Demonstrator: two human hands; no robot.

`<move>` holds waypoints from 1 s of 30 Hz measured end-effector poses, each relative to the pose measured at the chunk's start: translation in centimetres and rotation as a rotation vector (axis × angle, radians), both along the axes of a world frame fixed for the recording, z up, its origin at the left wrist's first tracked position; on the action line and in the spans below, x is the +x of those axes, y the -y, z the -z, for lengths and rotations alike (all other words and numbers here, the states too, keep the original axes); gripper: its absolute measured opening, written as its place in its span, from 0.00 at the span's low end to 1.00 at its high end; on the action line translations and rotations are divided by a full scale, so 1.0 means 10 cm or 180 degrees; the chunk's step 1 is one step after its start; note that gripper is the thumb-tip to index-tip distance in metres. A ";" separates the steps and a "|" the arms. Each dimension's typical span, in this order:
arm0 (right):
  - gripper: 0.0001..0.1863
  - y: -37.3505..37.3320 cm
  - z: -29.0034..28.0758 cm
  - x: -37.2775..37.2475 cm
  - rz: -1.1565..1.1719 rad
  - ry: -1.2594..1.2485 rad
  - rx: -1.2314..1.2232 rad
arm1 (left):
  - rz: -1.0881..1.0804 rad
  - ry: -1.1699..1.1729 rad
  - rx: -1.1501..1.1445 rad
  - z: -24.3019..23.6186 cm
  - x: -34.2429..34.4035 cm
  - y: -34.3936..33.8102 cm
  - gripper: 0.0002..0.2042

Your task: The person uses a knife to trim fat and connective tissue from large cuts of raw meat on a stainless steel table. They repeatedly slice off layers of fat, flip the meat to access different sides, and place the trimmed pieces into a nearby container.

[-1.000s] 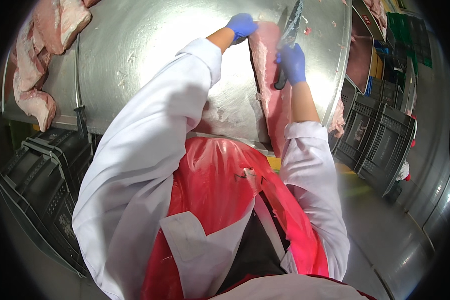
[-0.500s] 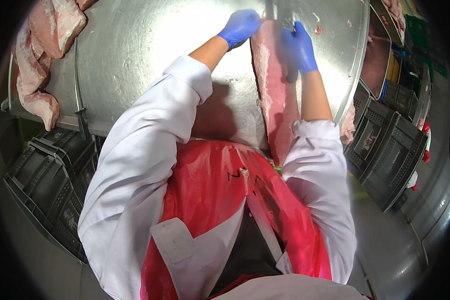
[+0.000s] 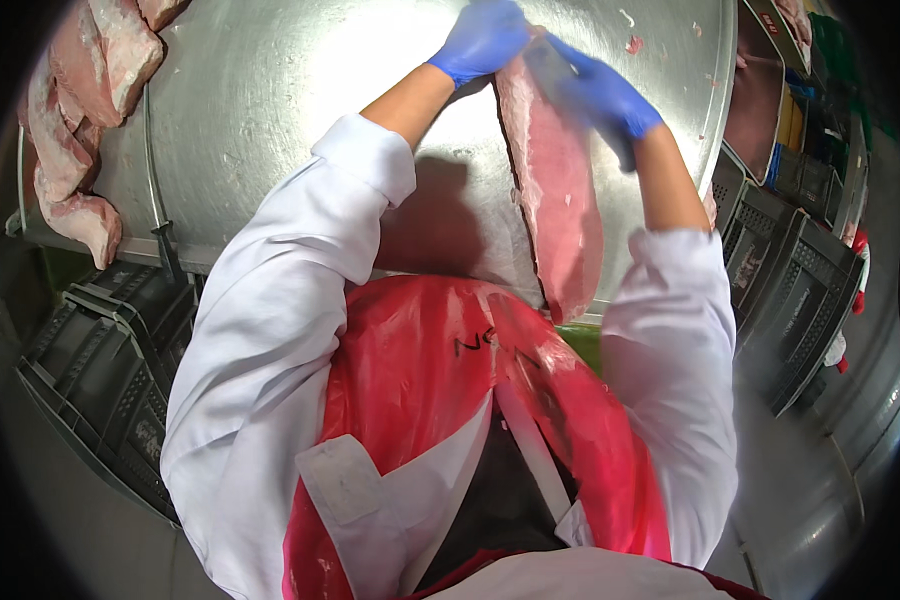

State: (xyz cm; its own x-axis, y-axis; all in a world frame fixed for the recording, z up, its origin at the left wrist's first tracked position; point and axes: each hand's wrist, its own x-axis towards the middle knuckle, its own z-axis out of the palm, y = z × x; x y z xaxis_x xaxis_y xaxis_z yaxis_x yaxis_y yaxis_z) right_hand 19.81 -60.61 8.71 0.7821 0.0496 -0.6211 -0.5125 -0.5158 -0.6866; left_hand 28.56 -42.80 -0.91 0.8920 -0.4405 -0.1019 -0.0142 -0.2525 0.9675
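A long pale-pink strip of meat (image 3: pixel 560 200), shaped like a pork loin, lies lengthwise on the metal table (image 3: pixel 270 130), its near end at the table's edge by my apron. My left hand (image 3: pixel 482 42), in a blue glove, is closed on its far end. Over the right side of that end, my gloved right hand (image 3: pixel 610 98) grips a knife (image 3: pixel 627 158). The dark butt of its handle sticks out below the hand, while motion smears the blade over the meat. My left fingertips are partly hidden.
More meat pieces (image 3: pixel 100 60) are heaped at the table's far left, beside a long thin steel rod with a dark handle (image 3: pixel 165 245). Dark plastic crates (image 3: pixel 110 370) stand below left, and others (image 3: pixel 795 280) at right. Small scraps (image 3: pixel 634 44) dot the far right tabletop.
My right hand has swung toward my left hand and turned, its wrist moving right and the knife handle with it. The left hand has shifted slightly farther away, still on the meat's end.
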 end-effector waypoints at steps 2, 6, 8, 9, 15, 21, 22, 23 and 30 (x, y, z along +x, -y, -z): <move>0.38 0.00 0.06 0.13 -0.0250 0.0096 -0.0007 | 0.0184 0.0429 0.0242 -0.05 0.02 0.01 0.08; 0.36 0.36 -0.23 -0.06 -0.0868 -0.0507 -0.0032 | -0.0650 0.0211 -0.0163 0.10 0.06 -0.02 0.11; 0.36 0.51 -0.32 -0.19 -0.0820 -0.0845 0.0116 | -0.0603 -0.0006 -0.0758 0.00 -0.02 -0.01 0.10; 0.37 0.49 -0.18 -0.11 -0.0821 -0.0584 0.0106 | -0.0562 0.0048 -0.0683 -0.06 -0.04 0.00 0.09; 0.38 0.34 -0.08 0.05 -0.1217 -0.0423 -0.0210 | -0.0485 0.0226 -0.0535 -0.17 -0.07 0.01 0.07; 0.37 0.33 -0.18 -0.16 -0.1273 -0.0557 -0.0238 | -0.0363 -0.0624 -0.1554 -0.35 -0.20 -0.05 0.04; 0.37 0.19 0.02 -0.12 -0.1164 -0.0235 -0.0240 | -0.0258 -0.0402 -0.1426 -0.38 -0.23 0.00 0.03; 0.36 0.16 0.08 -0.15 -0.1134 -0.0085 -0.0273 | -0.0167 -0.0177 -0.1283 -0.39 -0.24 0.02 0.02; 0.37 0.37 -0.80 -1.21 -0.1435 -0.0716 -0.0877 | -0.0862 -0.1031 -0.0673 0.08 -0.22 -0.93 0.07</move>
